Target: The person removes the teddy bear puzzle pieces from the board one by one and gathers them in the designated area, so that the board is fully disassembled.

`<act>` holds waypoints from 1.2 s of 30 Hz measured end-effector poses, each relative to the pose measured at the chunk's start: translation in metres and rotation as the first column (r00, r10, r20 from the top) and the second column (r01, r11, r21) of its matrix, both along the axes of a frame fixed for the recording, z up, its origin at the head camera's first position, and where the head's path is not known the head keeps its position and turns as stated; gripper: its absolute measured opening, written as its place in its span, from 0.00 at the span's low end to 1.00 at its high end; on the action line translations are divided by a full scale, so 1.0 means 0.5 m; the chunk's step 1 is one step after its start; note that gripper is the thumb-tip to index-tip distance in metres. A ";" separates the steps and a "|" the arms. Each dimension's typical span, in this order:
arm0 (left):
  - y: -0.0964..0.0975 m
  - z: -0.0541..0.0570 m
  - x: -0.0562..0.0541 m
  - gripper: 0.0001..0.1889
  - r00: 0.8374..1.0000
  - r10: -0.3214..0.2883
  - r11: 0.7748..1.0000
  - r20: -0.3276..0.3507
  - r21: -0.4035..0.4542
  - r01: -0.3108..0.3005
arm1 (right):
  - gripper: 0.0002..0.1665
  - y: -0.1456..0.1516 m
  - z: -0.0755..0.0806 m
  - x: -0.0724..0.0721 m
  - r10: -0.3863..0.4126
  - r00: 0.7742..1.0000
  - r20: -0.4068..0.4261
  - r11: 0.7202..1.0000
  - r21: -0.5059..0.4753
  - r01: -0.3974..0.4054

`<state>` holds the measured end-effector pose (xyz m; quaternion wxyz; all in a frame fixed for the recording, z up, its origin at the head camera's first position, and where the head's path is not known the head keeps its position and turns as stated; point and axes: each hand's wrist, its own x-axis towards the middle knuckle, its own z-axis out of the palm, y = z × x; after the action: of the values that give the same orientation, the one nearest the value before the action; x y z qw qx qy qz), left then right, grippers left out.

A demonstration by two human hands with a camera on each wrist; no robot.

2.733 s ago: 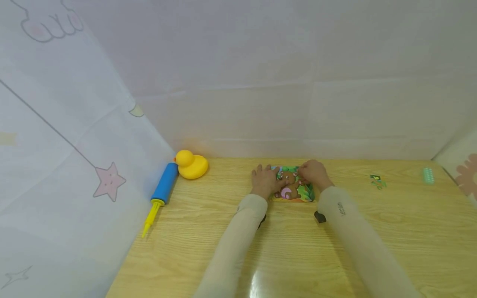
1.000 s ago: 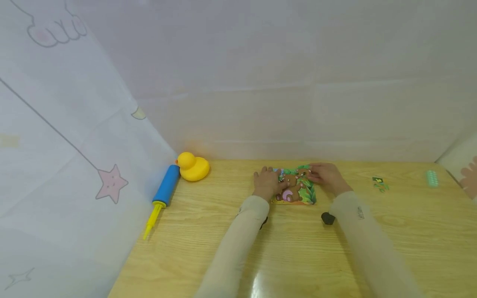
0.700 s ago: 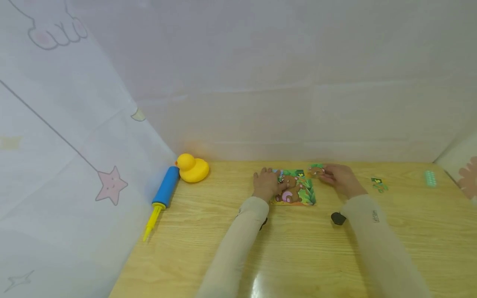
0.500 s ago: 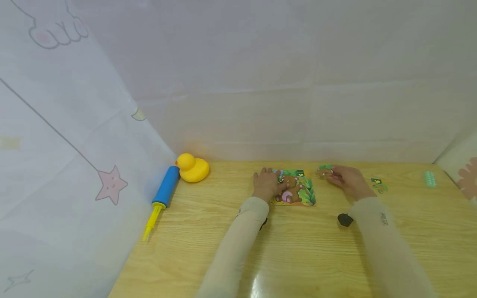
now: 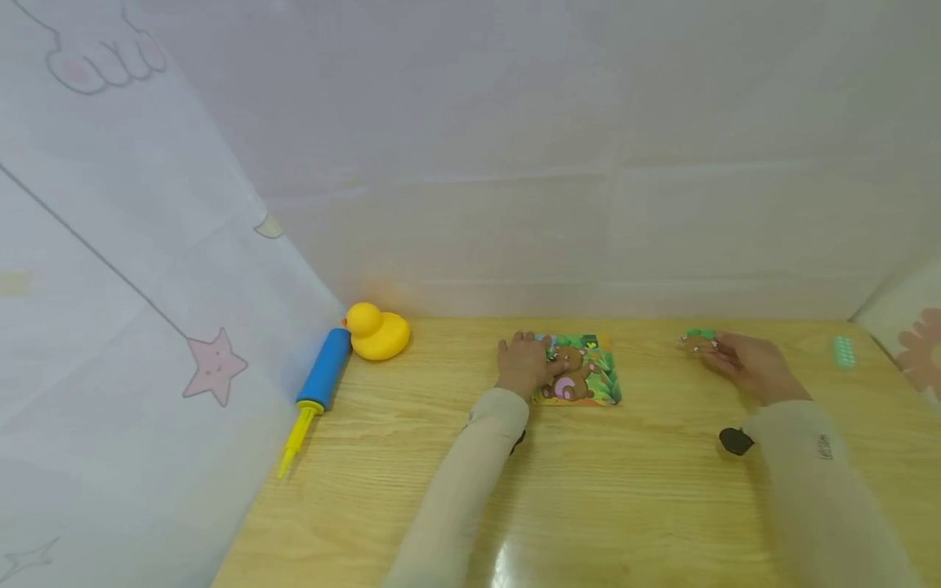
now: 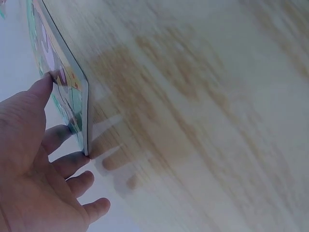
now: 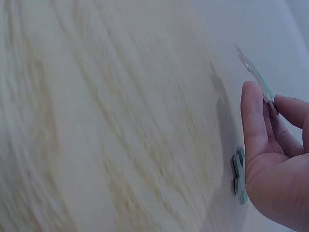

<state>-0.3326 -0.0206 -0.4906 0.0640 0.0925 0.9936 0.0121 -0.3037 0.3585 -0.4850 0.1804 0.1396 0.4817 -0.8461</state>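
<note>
A bear jigsaw puzzle (image 5: 577, 384) lies flat on the table. My left hand (image 5: 524, 365) rests on its left side with fingers spread. In the left wrist view, thumb and fingertips of the left hand (image 6: 43, 159) touch the puzzle's face (image 6: 63, 82) and edge. Off to the right, my right hand (image 5: 753, 365) pinches a brown-and-green puzzle piece (image 5: 700, 340) between thumb and fingers, above the table. The right wrist view has that piece (image 7: 256, 77) edge-on in the right hand (image 7: 275, 145), with loose puzzle pieces (image 7: 240, 174) on the table beyond.
A yellow rubber duck (image 5: 378, 331) and a blue-and-yellow hand pump (image 5: 321, 380) sit at the back left. A small pale green studded object (image 5: 844, 352) lies at the far right. White printed sheets (image 5: 470, 245) wall the table's back and sides.
My right hand has lifted the puzzle piece off the puzzle's upper right corner and carried it right, now covering the loose pieces in the head view. The left hand has stayed put.
</note>
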 end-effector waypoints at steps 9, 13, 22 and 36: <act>0.000 0.005 0.004 0.37 1.000 0.010 1.000 -0.002 0.021 -0.010 | 0.08 0.023 0.003 0.006 0.000 1.000 0.014 0.999 0.046 -0.001; 0.001 0.013 0.007 0.37 1.000 0.012 0.999 0.009 0.031 -0.012 | 0.10 0.027 0.004 0.002 -0.015 1.000 0.026 0.997 0.079 0.013; 0.003 0.012 0.003 0.37 1.000 0.009 1.000 0.015 0.023 -0.010 | 0.06 0.030 0.008 -0.002 -0.002 0.999 0.041 0.986 0.168 -0.005; 0.012 0.006 0.008 0.38 1.000 0.010 1.000 0.009 -0.010 -0.010 | 0.40 0.040 0.013 -0.003 0.157 0.988 0.009 0.738 0.664 -0.123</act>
<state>-0.3284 -0.0144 -0.4877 0.0691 0.0874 0.9937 0.0080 -0.3052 0.3783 -0.4785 0.1709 0.1378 0.7634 -0.6075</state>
